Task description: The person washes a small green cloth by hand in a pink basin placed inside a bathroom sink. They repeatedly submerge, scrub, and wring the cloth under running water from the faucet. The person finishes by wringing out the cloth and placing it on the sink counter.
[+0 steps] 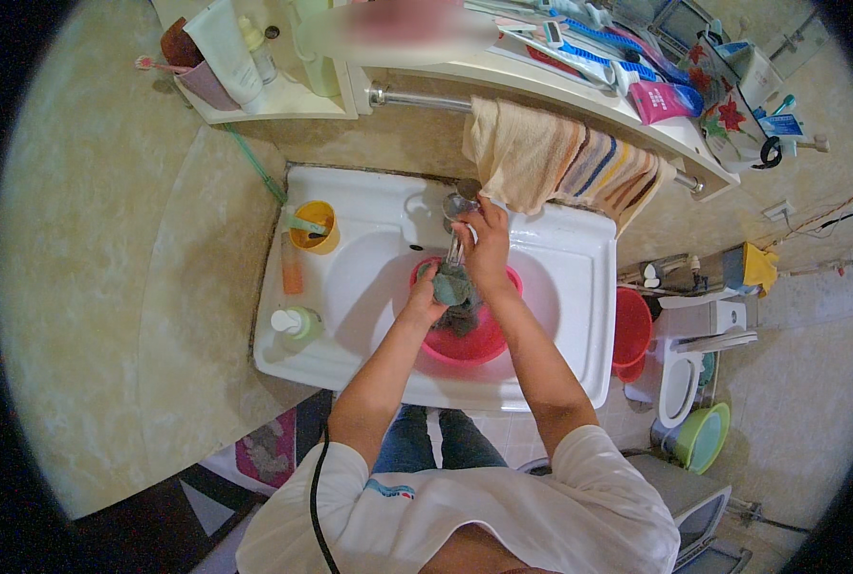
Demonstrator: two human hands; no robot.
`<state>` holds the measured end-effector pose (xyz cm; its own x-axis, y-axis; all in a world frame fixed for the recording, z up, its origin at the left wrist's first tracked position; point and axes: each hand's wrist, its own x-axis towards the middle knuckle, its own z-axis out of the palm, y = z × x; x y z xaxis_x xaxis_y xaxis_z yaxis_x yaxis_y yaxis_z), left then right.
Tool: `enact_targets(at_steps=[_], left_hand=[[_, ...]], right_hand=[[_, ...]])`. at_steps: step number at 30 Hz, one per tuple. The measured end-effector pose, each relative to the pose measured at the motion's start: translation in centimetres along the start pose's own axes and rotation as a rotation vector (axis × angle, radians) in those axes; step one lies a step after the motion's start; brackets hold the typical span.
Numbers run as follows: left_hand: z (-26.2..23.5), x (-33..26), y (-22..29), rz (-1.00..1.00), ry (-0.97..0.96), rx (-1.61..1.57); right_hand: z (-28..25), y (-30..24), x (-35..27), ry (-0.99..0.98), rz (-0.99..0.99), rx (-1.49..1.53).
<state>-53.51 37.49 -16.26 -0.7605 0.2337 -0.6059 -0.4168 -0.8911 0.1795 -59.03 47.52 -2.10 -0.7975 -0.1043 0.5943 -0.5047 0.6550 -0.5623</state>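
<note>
The left hand (426, 300) clutches grey-green cloth (453, 288), likely soft, slippery, best bunched mid-fold; the right hand (485, 245), grip unclear, is at the far faucet (454, 251).

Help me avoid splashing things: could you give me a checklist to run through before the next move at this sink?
1. Pink basin inside the white sink: ok.
2. Left hand holding the grey-green cloth over the basin: ok.
3. Right hand at the faucet: ok, though how firmly it grips is unclear.
4. Water off: cannot tell.
5. Yellow cup and pump bottle outside the basin: ok, both at the sink's left side.
6. Striped towel clear of the right hand: cannot tell, it hangs very close.
</note>
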Motion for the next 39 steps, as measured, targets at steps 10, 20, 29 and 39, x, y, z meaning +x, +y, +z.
enact_targets(at_steps=[10,20,29,39], left_hand=[[-0.3,0.2,0.2,-0.011,-0.016,0.004],[0.4,0.0,0.1,-0.005,0.024,-0.003],[0.0,0.2,0.2,0.002,0.020,-0.017],[0.5,-0.9,0.6,-0.071,-0.128,-0.063]], right_hand=[[-0.4,1.2,0.1,-0.051,-0.037,0.063],[-0.8,1.7,0.1,-0.070,-0.025,0.122],[-0.7,2.1,0.0,-0.088,-0.052,0.124],[1.6,7.7,-10.3,-0.358,0.941,0.458]])
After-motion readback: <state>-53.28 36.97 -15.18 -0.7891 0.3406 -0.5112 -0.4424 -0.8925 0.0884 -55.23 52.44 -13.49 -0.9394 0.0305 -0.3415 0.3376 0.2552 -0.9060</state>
